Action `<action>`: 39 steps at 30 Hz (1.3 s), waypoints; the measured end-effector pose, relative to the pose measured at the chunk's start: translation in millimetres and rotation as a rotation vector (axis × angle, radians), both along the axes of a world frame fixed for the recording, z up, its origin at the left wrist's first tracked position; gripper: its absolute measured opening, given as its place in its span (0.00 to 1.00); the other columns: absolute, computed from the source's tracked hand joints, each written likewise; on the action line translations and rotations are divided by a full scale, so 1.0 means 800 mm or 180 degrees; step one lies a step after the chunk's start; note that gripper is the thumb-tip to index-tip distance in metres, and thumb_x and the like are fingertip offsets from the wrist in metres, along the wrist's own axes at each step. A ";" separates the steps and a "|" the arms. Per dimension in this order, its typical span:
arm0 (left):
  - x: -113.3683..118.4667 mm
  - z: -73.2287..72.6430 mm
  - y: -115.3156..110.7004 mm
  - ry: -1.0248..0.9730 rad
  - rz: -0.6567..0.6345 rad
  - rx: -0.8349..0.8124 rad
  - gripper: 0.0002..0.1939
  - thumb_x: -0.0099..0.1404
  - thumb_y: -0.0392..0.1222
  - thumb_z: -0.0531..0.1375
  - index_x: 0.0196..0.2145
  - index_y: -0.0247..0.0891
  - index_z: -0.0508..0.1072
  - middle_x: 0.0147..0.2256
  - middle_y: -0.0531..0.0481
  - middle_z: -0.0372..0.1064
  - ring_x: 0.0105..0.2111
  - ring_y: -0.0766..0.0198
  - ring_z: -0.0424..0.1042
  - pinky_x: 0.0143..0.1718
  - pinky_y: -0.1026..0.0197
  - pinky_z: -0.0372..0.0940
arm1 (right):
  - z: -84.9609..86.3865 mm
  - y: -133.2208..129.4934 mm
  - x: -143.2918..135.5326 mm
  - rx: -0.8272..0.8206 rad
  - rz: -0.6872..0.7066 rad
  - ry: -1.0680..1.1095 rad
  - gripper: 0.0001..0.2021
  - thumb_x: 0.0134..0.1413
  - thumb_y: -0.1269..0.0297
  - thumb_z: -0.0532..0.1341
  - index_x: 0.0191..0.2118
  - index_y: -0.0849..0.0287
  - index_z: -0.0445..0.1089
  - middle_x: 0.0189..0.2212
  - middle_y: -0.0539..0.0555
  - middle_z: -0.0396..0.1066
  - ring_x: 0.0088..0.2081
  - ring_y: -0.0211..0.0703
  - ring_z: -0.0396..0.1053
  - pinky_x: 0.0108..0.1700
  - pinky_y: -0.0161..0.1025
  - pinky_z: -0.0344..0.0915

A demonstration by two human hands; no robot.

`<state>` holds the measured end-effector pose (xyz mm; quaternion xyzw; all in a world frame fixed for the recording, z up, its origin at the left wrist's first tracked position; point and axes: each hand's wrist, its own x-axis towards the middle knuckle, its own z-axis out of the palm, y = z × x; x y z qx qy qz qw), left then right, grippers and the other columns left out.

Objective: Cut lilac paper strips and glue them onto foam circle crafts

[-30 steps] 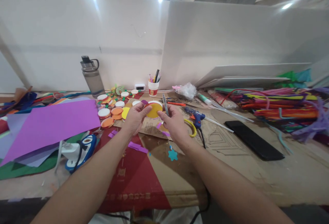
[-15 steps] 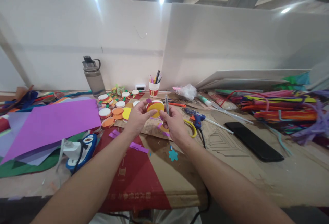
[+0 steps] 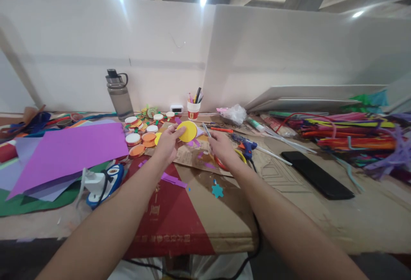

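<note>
A round yellow disc is pinched between the thumb and fingers of my left hand, its flat face toward me. My right hand is closed around a slim grey pen, which points up and to the left, apart from the disc. Purple paper strips and a teal paper flower lie on the cardboard below my hands. White-topped and orange round pieces are grouped left of my left hand.
Purple paper sheets and a blue power strip lie left. A bottle and a pen cup stand at the back. Rightward are a glue gun, a black phone and colourful pipe cleaners.
My left hand has turned the yellow disc more face-on and moved slightly left with it. My right hand has drawn away to the right, and the pen now tilts left.
</note>
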<state>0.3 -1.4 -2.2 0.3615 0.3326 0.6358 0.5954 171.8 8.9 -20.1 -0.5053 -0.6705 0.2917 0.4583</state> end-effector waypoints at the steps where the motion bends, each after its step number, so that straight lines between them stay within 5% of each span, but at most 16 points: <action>1: -0.001 0.001 0.000 -0.0012 -0.0025 -0.0108 0.14 0.50 0.38 0.69 0.34 0.36 0.71 0.33 0.50 0.73 0.29 0.67 0.72 0.26 0.66 0.67 | 0.000 0.002 0.004 0.0094 -0.0100 -0.0649 0.13 0.56 0.68 0.51 0.42 0.59 0.72 0.37 0.56 0.74 0.38 0.43 0.70 0.40 0.38 0.65; 5: -0.004 0.004 0.003 -0.0124 0.0034 -0.0552 0.09 0.53 0.37 0.67 0.32 0.35 0.72 0.30 0.49 0.74 0.24 0.68 0.71 0.22 0.67 0.68 | -0.004 0.004 0.011 0.0060 -0.0468 -0.1808 0.20 0.54 0.75 0.51 0.53 0.66 0.65 0.49 0.66 0.70 0.50 0.51 0.67 0.51 0.42 0.60; 17: -0.007 -0.010 0.013 0.0115 0.0169 -0.0509 0.10 0.52 0.38 0.67 0.32 0.34 0.73 0.32 0.47 0.75 0.24 0.68 0.72 0.21 0.67 0.68 | -0.014 -0.009 0.002 -0.0073 -0.0250 -0.2634 0.13 0.55 0.66 0.57 0.45 0.64 0.70 0.42 0.66 0.73 0.44 0.53 0.71 0.44 0.42 0.62; 23: -0.005 -0.016 0.016 0.0492 0.0222 -0.0600 0.10 0.52 0.37 0.67 0.33 0.32 0.74 0.31 0.46 0.75 0.22 0.67 0.72 0.17 0.69 0.64 | -0.020 0.002 0.008 0.0001 -0.0260 -0.2569 0.15 0.56 0.64 0.57 0.46 0.64 0.71 0.40 0.66 0.74 0.43 0.55 0.71 0.44 0.43 0.62; 28: -0.009 -0.017 0.021 0.0125 0.0026 -0.0951 0.08 0.52 0.36 0.68 0.31 0.32 0.74 0.26 0.47 0.74 0.18 0.70 0.68 0.16 0.69 0.64 | -0.015 0.002 0.010 0.0129 -0.0252 -0.2379 0.17 0.59 0.59 0.54 0.47 0.62 0.71 0.39 0.63 0.75 0.42 0.52 0.71 0.42 0.41 0.62; 33: -0.011 -0.020 0.023 0.0000 -0.0141 -0.1106 0.07 0.53 0.35 0.67 0.31 0.33 0.74 0.25 0.48 0.74 0.17 0.70 0.68 0.15 0.69 0.62 | -0.005 0.000 0.006 0.0554 0.0010 -0.1555 0.15 0.57 0.67 0.55 0.48 0.61 0.71 0.37 0.57 0.75 0.37 0.43 0.70 0.42 0.38 0.62; 39: -0.008 -0.018 0.018 0.0387 -0.0171 -0.1031 0.06 0.55 0.37 0.65 0.32 0.33 0.75 0.27 0.47 0.75 0.19 0.68 0.70 0.15 0.69 0.63 | 0.004 -0.003 -0.001 0.0590 0.0325 -0.0560 0.18 0.58 0.64 0.54 0.53 0.62 0.67 0.45 0.58 0.72 0.42 0.41 0.68 0.46 0.40 0.64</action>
